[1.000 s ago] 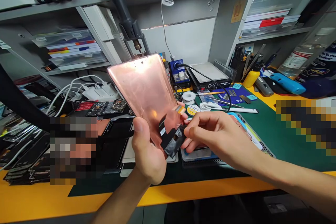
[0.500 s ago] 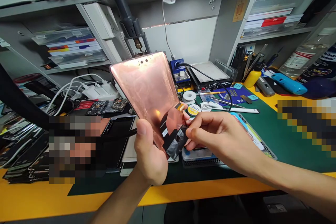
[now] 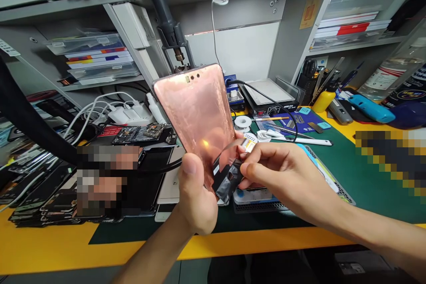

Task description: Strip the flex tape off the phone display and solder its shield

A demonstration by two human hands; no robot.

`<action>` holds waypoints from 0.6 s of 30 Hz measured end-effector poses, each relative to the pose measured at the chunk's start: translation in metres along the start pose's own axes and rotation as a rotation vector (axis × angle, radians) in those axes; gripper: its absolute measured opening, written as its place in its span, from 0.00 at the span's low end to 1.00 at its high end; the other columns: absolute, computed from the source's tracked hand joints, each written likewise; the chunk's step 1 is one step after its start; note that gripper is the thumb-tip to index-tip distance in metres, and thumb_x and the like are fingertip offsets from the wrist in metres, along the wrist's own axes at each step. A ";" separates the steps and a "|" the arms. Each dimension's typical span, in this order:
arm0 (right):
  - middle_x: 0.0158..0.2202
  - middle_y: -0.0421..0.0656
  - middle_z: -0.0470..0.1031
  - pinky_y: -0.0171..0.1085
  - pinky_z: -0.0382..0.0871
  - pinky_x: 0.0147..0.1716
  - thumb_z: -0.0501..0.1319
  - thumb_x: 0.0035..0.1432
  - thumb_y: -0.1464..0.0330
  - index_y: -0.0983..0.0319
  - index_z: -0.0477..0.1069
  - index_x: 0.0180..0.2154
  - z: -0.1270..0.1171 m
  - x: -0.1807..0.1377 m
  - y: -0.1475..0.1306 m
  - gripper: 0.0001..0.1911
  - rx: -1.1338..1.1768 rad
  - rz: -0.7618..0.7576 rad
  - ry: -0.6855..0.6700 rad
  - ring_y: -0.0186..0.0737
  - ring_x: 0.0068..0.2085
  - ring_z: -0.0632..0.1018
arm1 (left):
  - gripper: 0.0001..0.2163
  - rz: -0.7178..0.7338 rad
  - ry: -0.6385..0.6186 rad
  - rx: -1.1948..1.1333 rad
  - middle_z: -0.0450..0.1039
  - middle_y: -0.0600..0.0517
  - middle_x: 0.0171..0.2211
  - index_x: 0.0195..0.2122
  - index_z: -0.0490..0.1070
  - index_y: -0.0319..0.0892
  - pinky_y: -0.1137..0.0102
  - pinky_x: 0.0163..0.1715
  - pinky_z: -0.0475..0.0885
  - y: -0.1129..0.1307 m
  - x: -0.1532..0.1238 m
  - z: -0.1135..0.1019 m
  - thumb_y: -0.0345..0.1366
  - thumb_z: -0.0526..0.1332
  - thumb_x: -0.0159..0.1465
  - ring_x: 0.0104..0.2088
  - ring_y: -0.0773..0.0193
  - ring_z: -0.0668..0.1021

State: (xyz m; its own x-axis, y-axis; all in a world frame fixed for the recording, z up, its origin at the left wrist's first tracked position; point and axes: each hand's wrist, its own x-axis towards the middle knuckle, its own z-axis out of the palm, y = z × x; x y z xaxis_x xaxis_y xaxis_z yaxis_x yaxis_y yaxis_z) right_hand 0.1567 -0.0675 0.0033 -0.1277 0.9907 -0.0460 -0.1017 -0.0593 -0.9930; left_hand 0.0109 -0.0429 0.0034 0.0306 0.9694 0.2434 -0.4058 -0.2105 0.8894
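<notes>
My left hand [image 3: 195, 195] grips the lower end of a phone screen panel [image 3: 199, 111], holding it upright with its copper-coloured back toward me. A black flex cable [image 3: 226, 177] with a gold connector end [image 3: 248, 143] hangs from the panel's lower right. My right hand [image 3: 282, 177] pinches that flex cable between thumb and fingers and bends it up off the copper back.
A green mat [image 3: 349, 177] covers the yellow bench [image 3: 49, 248]. Black phone screens [image 3: 36, 199] are stacked at left, with white chargers [image 3: 126, 115] behind. A heating plate [image 3: 266, 93], solder spool [image 3: 242, 122], tools and bottles [image 3: 389, 71] stand at the back right. A black arm [image 3: 163, 13] hangs from the shelf.
The panel has shifted a little right and tilted more upright. My right hand has peeled the flex cable further off the copper back, lifting its gold end.
</notes>
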 end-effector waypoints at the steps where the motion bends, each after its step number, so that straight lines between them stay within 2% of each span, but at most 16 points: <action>1: 0.31 0.41 0.78 0.37 0.77 0.35 0.67 0.56 0.71 0.62 0.73 0.24 0.000 0.000 0.000 0.09 -0.002 -0.002 0.005 0.35 0.30 0.76 | 0.31 -0.004 -0.011 -0.003 0.81 0.44 0.37 0.37 0.83 0.43 0.57 0.33 0.82 0.000 0.000 0.000 0.68 0.61 0.58 0.38 0.44 0.83; 7: 0.33 0.42 0.79 0.40 0.79 0.36 0.68 0.55 0.70 0.62 0.73 0.25 0.001 0.001 0.000 0.09 -0.021 -0.025 0.018 0.38 0.31 0.77 | 0.32 0.064 -0.066 0.006 0.82 0.44 0.38 0.40 0.83 0.42 0.56 0.37 0.82 -0.003 0.001 -0.004 0.68 0.60 0.59 0.38 0.45 0.83; 14: 0.30 0.41 0.77 0.40 0.79 0.36 0.68 0.55 0.70 0.61 0.72 0.25 0.002 0.001 -0.001 0.08 -0.038 -0.024 0.012 0.38 0.32 0.76 | 0.31 0.077 -0.067 0.026 0.82 0.44 0.38 0.40 0.84 0.42 0.56 0.36 0.82 -0.004 0.000 -0.005 0.67 0.59 0.61 0.38 0.45 0.83; 18: 0.29 0.40 0.75 0.39 0.79 0.35 0.67 0.55 0.70 0.62 0.72 0.24 0.001 0.000 0.000 0.09 -0.050 -0.028 0.018 0.37 0.31 0.76 | 0.29 0.079 -0.127 -0.036 0.82 0.46 0.38 0.40 0.84 0.43 0.58 0.39 0.82 -0.005 0.001 -0.006 0.65 0.57 0.65 0.38 0.48 0.83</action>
State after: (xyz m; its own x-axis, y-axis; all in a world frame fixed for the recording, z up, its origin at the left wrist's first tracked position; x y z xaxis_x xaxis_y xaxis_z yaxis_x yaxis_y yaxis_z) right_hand 0.1558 -0.0676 0.0037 -0.1072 0.9940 -0.0195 -0.0560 -0.0256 -0.9981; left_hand 0.0075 -0.0405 -0.0033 0.1121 0.9258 0.3609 -0.4437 -0.2784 0.8518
